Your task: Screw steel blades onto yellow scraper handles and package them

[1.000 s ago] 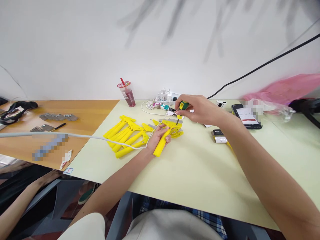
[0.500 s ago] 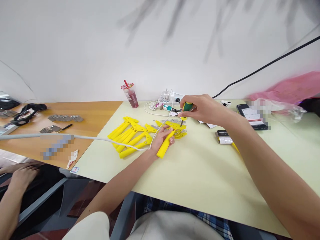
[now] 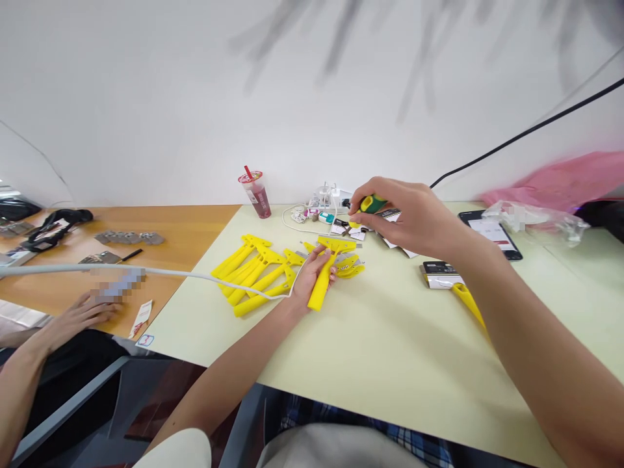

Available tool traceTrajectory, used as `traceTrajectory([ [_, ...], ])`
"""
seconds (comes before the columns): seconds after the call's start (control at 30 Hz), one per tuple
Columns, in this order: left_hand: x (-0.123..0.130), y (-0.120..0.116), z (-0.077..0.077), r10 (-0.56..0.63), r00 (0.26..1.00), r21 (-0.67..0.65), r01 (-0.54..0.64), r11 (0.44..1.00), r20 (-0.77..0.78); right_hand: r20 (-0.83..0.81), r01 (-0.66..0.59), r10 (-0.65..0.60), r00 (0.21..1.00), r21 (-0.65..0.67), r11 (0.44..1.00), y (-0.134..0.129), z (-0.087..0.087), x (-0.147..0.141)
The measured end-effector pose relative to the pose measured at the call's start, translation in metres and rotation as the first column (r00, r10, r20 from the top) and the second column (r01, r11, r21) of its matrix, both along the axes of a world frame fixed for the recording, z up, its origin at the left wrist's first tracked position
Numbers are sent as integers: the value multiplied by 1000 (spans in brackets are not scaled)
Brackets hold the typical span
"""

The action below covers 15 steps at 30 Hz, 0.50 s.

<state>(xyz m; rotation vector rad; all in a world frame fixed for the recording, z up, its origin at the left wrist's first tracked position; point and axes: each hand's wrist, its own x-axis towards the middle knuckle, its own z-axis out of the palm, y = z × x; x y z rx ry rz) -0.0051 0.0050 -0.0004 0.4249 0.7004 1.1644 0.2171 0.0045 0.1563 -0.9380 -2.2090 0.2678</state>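
My left hand (image 3: 312,274) is closed around the handle of a yellow T-shaped scraper (image 3: 319,290), its wide head pointing away from me. Above and to the right of that head, my right hand (image 3: 392,208) grips a green and yellow screwdriver (image 3: 372,204). The screwdriver's tip is hard to make out, and it looks lifted off the scraper. Several more yellow scrapers (image 3: 266,260) lie side by side left of my left hand. Behind the held scraper are further yellow heads (image 3: 348,266) with grey metal pieces, partly covered.
A drink cup with a red straw (image 3: 256,195) stands near the wall, left of chargers and cables (image 3: 326,195). At right lie a packaged scraper (image 3: 439,274), a phone (image 3: 494,237) and plastic bags (image 3: 541,214). A white cable crosses my left wrist. Another person's hand (image 3: 80,318) rests at the left table.
My right hand has drawn the screwdriver up and away from the scraper head, tilting it. The scraper has turned slightly in my left hand. The other person's hand has moved onto the left table.
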Motion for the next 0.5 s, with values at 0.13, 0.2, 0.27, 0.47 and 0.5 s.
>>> traceTrajectory([
  [0.13,-6,-4,10,-33,998,66,29,997,56,-81,111,-107,991,50,993,-11,18,17],
  [0.2,-9,-7,15,-61,994,97,52,994,88,-67,159,-156,985,37,987,-5,19,31],
  [0.27,-12,-10,19,-85,989,116,71,991,117,2,240,-240,971,21,971,10,14,45],
  [0.47,-10,-12,20,-74,993,79,67,995,96,428,513,-398,811,-193,837,80,-35,83],
  [0.5,-9,-12,20,-71,994,77,65,995,82,508,577,-399,763,-257,775,89,-45,87],
])
